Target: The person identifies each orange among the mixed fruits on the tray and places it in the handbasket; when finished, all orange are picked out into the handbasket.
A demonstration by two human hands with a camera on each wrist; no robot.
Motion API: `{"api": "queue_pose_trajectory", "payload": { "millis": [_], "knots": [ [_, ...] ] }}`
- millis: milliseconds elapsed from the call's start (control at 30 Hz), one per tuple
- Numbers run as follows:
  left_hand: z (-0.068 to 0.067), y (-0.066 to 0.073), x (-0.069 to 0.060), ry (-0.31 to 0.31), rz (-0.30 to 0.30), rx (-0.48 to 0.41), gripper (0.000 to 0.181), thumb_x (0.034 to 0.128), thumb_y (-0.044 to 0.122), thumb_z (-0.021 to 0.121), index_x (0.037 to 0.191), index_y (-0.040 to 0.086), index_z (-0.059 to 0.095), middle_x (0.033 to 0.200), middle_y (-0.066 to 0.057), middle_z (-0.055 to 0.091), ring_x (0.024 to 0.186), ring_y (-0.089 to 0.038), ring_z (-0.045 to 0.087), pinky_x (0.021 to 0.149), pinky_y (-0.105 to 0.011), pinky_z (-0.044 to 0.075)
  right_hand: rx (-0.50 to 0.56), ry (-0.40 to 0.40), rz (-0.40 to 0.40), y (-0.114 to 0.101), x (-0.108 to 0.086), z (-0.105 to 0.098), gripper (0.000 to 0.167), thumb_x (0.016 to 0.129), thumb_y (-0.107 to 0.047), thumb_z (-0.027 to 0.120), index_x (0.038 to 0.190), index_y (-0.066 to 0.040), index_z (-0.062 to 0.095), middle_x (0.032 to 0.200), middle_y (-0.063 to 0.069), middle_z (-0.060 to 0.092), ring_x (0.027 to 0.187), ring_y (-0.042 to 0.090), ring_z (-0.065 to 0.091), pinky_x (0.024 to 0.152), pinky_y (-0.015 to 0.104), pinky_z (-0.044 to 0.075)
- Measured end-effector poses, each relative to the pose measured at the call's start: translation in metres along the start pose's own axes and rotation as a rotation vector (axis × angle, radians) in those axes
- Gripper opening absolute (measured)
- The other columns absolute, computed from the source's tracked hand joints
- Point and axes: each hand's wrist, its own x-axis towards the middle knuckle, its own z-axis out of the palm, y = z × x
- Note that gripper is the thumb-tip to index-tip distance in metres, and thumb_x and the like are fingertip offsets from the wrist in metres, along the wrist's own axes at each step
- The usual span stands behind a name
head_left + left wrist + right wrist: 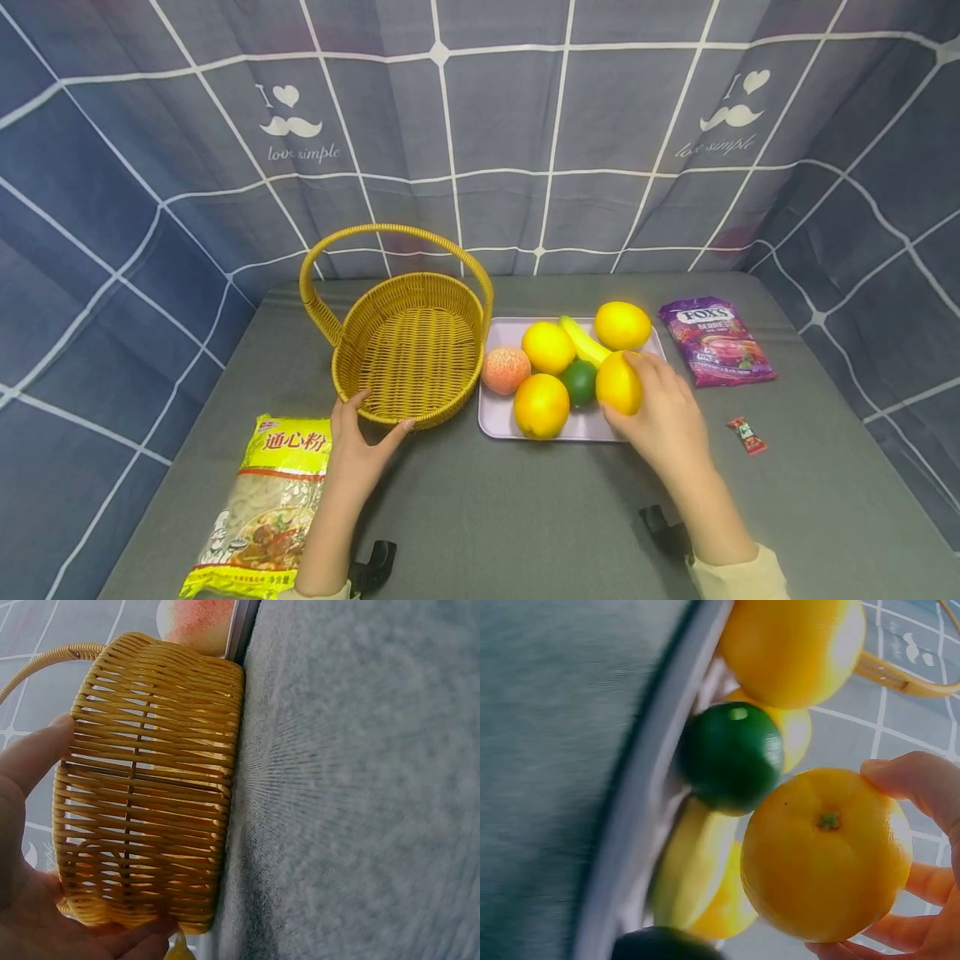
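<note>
A pale sleeve [738, 575] is nearest, on the right arm; the right hand's [667, 417] grip is curled round an orange [618, 385], parted to the fruit's width, over the right half of the lilac tray [497, 422]. The left hand's [357, 450] grip is spread wide, touching the near side of the wicker basket [452, 410] on the table [517, 525].

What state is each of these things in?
Basket: upright, empty
Left hand: holding basket rim
Orange: held
Right hand: gripping orange
Tray: flat, loaded
Peach: on tray
Banana: unpeeled, on tray
Green fruit: on tray
Three other fruits: on tray
Pasta bag: lying flat, filled
Purple bag: lying flat
Small candy: wrapped
</note>
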Motion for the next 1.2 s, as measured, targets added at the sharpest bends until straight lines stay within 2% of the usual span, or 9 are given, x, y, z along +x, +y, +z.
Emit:
{"api": "queue_pose_trajectory", "payload": {
  "millis": [200, 400, 633, 933, 1200],
  "knots": [
    [0.0, -0.001, 0.0, 0.0, -0.003, -0.001, 0.091, 0.0795, 0.055, 0.073, 0.147, 0.013, 0.029, 0.158, -0.019, 0.004, 0.141, -0.043, 0.015, 0.102, -0.064, 0.029, 0.02, 0.035, -0.03, -0.017, 0.006, -0.011, 0.071, 0.075, -0.025, 0.081, 0.134, -0.003, 0.05, 0.135, 0.024, 0.047, 0.116, 0.048, 0.046, 0.091, 0.067, 0.037],
    [-0.001, 0.0, 0.0, 0.004, 0.002, -0.006, 0.091, 0.0793, 0.055, 0.073, 0.148, 0.013, 0.028, 0.158, -0.019, 0.004, 0.142, -0.043, 0.014, 0.102, -0.064, 0.029, 0.06, 0.06, -0.095, -0.035, 0.017, -0.013, 0.068, 0.074, -0.025, 0.081, 0.133, -0.005, 0.052, 0.134, 0.021, 0.049, 0.118, 0.043, 0.046, 0.093, 0.065, 0.037],
    [-0.001, 0.001, 0.0, 0.003, -0.001, -0.001, 0.091, 0.0804, 0.054, 0.072, 0.148, 0.013, 0.028, 0.158, -0.022, 0.005, 0.141, -0.046, 0.014, 0.102, -0.065, 0.028, 0.091, 0.04, -0.155, -0.06, 0.032, -0.009, 0.067, 0.075, -0.027, 0.08, 0.134, -0.008, 0.053, 0.139, 0.018, 0.047, 0.124, 0.041, 0.044, 0.098, 0.062, 0.035],
    [0.0, 0.0, -0.002, 0.009, -0.003, -0.009, 0.091, 0.0798, 0.055, 0.072, 0.149, 0.015, 0.029, 0.158, -0.02, 0.005, 0.14, -0.046, 0.016, 0.101, -0.065, 0.03, 0.14, -0.023, -0.218, -0.096, 0.046, 0.004, 0.072, 0.074, -0.036, 0.08, 0.136, -0.013, 0.052, 0.14, 0.013, 0.047, 0.122, 0.036, 0.047, 0.099, 0.054, 0.038],
    [0.0, -0.001, -0.002, -0.003, -0.008, -0.007, 0.091, 0.0796, 0.058, 0.07, 0.149, 0.018, 0.028, 0.159, -0.019, 0.003, 0.141, -0.045, 0.015, 0.101, -0.065, 0.03, 0.187, -0.041, -0.318, -0.121, 0.057, 0.031, 0.068, 0.074, -0.039, 0.078, 0.134, -0.015, 0.054, 0.135, 0.011, 0.051, 0.119, 0.032, 0.051, 0.096, 0.05, 0.042]
  ]
}}
